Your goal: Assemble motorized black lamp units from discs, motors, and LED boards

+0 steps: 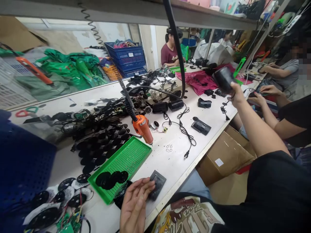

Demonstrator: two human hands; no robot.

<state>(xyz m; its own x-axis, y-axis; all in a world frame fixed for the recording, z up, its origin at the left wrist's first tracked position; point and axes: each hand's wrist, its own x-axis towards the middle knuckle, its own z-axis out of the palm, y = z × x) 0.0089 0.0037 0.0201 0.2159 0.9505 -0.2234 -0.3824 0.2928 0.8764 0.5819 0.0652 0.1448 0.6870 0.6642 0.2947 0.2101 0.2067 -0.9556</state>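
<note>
2 hands (134,205) (236,94), 1 blk housing (224,80), 1 plate (157,184)

Black cylindrical housing (224,79) held up in right hand (234,95), open end toward lower left; dark grey rectangular plate (157,185) lying flat, touched along its edge by left hand (134,207).

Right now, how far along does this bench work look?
Corded black housings on the middle of the bench look finished. In hand: the right hand holds up a black housing, and the open left hand is beside a flat black plate. Apparently left: the many loose black discs piled by the green tray.
</note>
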